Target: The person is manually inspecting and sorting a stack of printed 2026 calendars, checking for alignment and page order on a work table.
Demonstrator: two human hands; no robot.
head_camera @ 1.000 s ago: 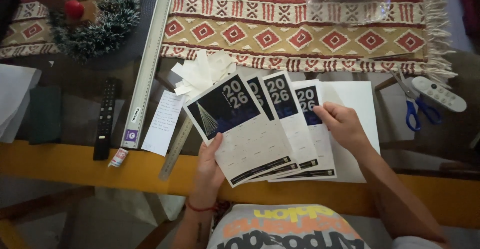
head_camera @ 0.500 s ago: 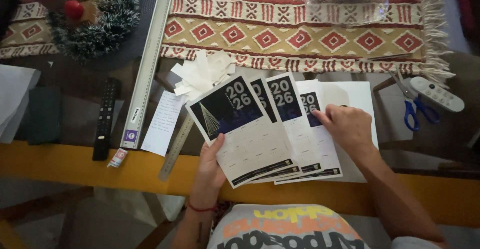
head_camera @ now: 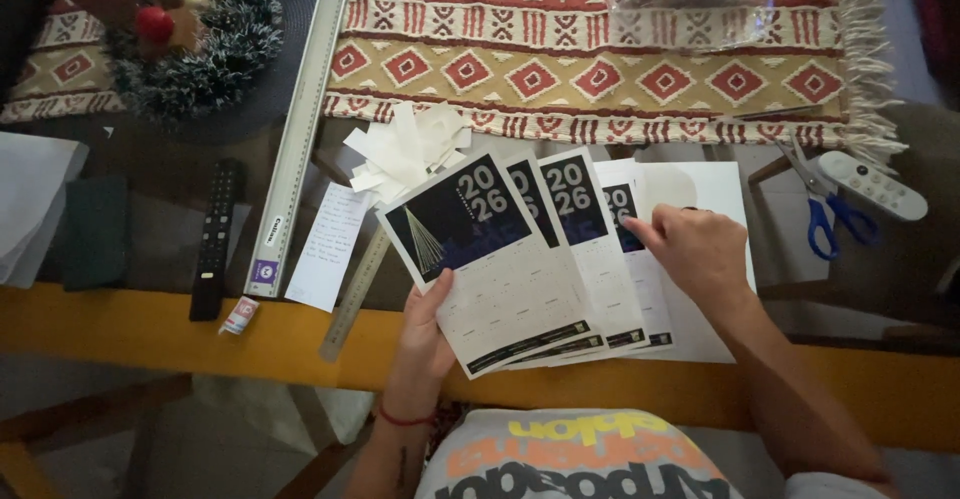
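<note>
The left hand held fanned calendar cards below the patterned runner; the right hand pressed the rightmost card.

Fanned cards between remote left, scissors right

Soft, dim daylight falls from the top, brightest on the patterned runner and white cards, the glass tabletop stays murky, shadows are faint, and wide-angle bending softens the darker corners
</note>
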